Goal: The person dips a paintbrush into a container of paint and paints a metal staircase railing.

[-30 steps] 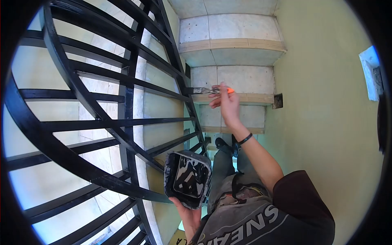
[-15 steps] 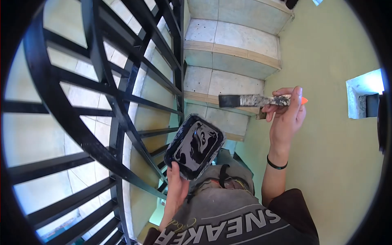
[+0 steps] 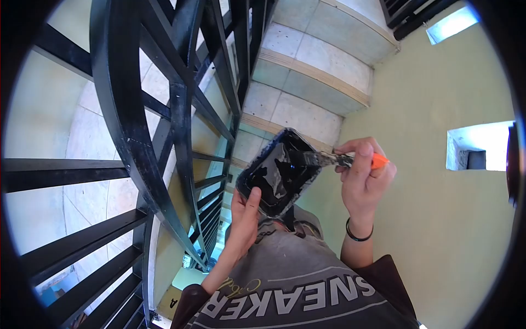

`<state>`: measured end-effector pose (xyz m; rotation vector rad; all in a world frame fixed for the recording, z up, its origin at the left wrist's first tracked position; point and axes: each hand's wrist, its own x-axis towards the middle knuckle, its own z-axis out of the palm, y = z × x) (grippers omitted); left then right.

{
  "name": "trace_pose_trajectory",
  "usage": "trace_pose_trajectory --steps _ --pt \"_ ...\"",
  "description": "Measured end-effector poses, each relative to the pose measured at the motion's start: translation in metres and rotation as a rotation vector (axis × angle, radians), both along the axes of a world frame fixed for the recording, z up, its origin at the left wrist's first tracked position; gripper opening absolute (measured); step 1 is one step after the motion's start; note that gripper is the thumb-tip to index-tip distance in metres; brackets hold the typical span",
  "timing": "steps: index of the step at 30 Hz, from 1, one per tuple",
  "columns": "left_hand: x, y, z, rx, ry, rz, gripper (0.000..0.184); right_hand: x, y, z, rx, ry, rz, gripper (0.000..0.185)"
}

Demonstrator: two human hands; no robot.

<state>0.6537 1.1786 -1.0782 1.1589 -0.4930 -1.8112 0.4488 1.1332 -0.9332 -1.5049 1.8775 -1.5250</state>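
My left hand (image 3: pixel 247 213) grips the near-left edge of a black paint tray (image 3: pixel 300 204), its thumb over the rim. Glossy black paint (image 3: pixel 274 178) lies across the tray's bottom. In my right hand (image 3: pixel 364 170) is a paintbrush (image 3: pixel 331 159) with an orange handle end and a paint-crusted ferrule. The fingers are closed around its handle. The brush's bristle end is over the right side of the tray, inside the rim; whether it touches the paint I cannot tell.
A black metal railing (image 3: pixel 126 126) curves along the left, close to the tray. Tiled stairs (image 3: pixel 307 112) with speckled treads rise ahead. To the right stands a pale green wall (image 3: pixel 422 230) with a small square opening (image 3: pixel 479 148).
My right hand has brought the brush down and left, from above the steps to the tray. My left hand has raised the tray slightly toward it. The view has shifted.
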Motion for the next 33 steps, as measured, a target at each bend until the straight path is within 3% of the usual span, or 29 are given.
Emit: trace_pose_trajectory --steps 7,16,25,33 --pt "0.007 -0.015 0.015 -0.033 0.058 -0.014 0.052 0.013 -0.014 -0.002 -0.078 0.375 0.110 0.018" --pt "0.015 -0.022 0.018 -0.006 0.106 -0.030 0.055 0.017 -0.025 -0.025 -0.108 0.556 0.118 0.021" --pt "0.017 -0.025 0.023 -0.060 0.072 -0.053 0.051 0.021 -0.019 -0.017 -0.121 0.579 0.084 0.020" --pt "0.025 -0.027 0.016 -0.034 0.021 -0.101 0.049 0.031 0.007 -0.005 -0.078 0.385 0.027 0.015"
